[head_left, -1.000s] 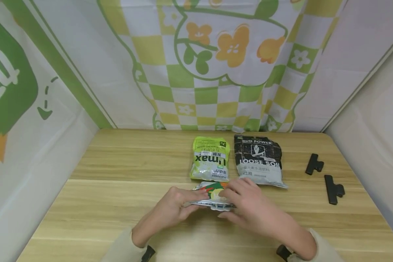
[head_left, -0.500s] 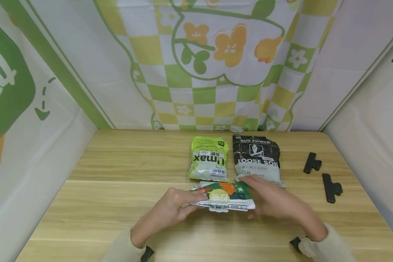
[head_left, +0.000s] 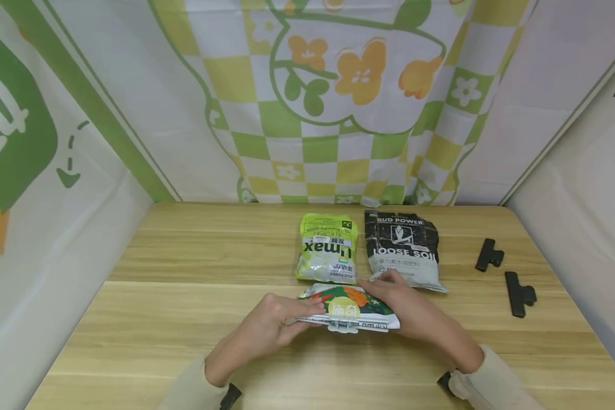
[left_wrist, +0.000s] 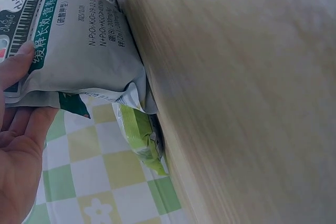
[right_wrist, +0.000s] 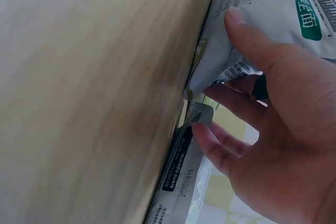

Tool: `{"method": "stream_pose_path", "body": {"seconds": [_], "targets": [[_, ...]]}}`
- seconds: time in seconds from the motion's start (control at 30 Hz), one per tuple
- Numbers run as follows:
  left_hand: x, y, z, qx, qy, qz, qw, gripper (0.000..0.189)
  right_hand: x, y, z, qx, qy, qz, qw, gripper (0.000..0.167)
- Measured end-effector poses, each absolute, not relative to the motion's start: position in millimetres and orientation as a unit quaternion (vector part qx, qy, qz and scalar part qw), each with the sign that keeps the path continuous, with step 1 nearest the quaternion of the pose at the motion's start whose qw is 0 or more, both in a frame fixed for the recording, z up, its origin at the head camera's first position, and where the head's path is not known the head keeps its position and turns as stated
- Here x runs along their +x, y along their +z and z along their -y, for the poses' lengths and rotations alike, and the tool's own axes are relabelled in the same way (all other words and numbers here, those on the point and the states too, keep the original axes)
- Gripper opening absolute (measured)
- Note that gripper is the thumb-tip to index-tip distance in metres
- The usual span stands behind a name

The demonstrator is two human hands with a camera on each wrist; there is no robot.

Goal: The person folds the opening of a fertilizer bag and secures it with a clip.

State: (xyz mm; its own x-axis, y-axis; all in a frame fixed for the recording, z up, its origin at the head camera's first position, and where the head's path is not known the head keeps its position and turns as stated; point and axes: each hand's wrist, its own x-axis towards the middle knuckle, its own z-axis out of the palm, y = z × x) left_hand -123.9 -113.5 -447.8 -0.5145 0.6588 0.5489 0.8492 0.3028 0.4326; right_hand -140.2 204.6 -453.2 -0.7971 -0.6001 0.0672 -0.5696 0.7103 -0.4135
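A fertilizer bag [head_left: 374, 299], green and orange on its front face, stands upright near the middle of the table with its top folded over. A pale clip [head_left: 342, 326] sits on the folded edge. My left hand [head_left: 266, 324] grips the bag's left end, thumb on the near grey printed face and fingers behind. At the other end my right hand [head_left: 415, 307] holds it; in the right wrist view the thumb presses the grey face low down and fingers reach round behind. The bag's bottom [left_wrist: 136, 90] is right at the tabletop in the left wrist view.
Just behind lies a lime-green Umax bag [head_left: 328, 250]. Right of it is a black and grey Loose Soil bag [head_left: 402, 250], close to my right fingers. Two black clips [head_left: 488, 254] lie at the table's right side. A checkered curtain [head_left: 333, 159] hangs along the back edge.
My right hand has left the folded edge by the pale clip, swung out to the right, then come back in to hold the bag's right end. The left hand keeps its grip.
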Motion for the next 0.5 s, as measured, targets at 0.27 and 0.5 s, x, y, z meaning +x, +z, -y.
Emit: {"method": "stream_pose_path", "body": {"seconds": [0.27, 0.5], "targets": [[-122.6, -443.1, 115.6, -0.466, -0.369, 0.797, 0.108, 0.027, -130.9, -447.2, -203.4, -0.315, -0.17, -0.932, 0.047, 0.069], [-118.9, -428.0, 123.1, -0.413, -0.4, 0.818, 0.013, 0.025, -117.4, -434.5, -202.2, -0.317, -0.191, -0.923, 0.101, 0.062]]}}
